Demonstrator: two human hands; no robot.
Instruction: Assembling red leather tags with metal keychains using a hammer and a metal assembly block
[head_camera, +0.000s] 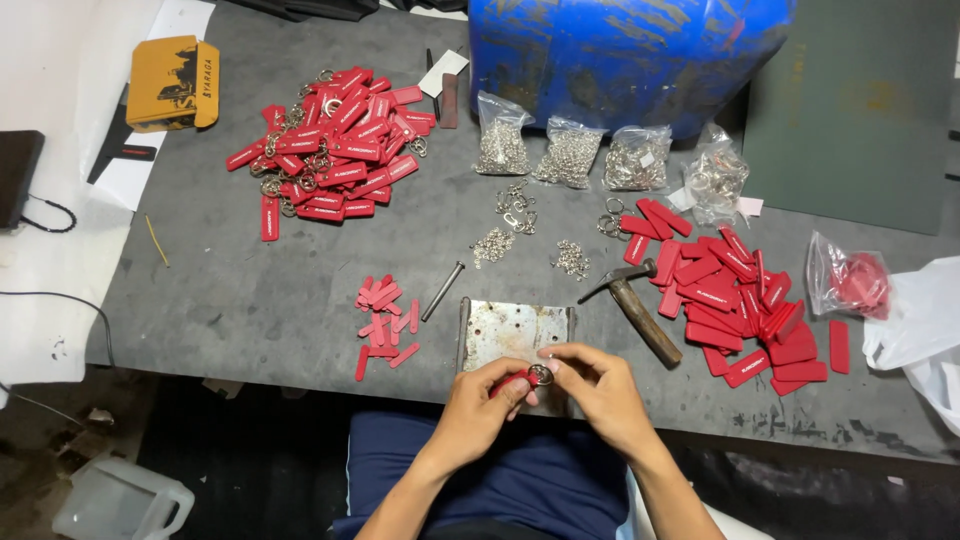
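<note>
The likeliest slip here, to my eye, is the small metal key ring (541, 375) springing out of the fingertips: it is pinched at its edges between two hands held above the near edge of the table, so if it pops free it would probably drop into the lap or to the floor rather than back onto the work surface. The red tag (512, 380) could also twist out of line while the ring is worked against it, since only a sliver of it shows past the fingers. The hammer (632, 295) lies just beside the right wrist, handle pointing toward it, and a careless elbow might nudge it into the loose red tags (735, 300) on the right.

As for the grip, the left hand (480, 398) is closed narrowly, thumb and forefinger pinching the red tag with the ring at its tip. The right hand (600, 385) is likewise drawn in tight, its fingertips on the ring from the other side. Both hands meet over the front edge of the rusty metal plate (515, 330), with finished tags (330, 145) heaped far off at the upper left
</note>
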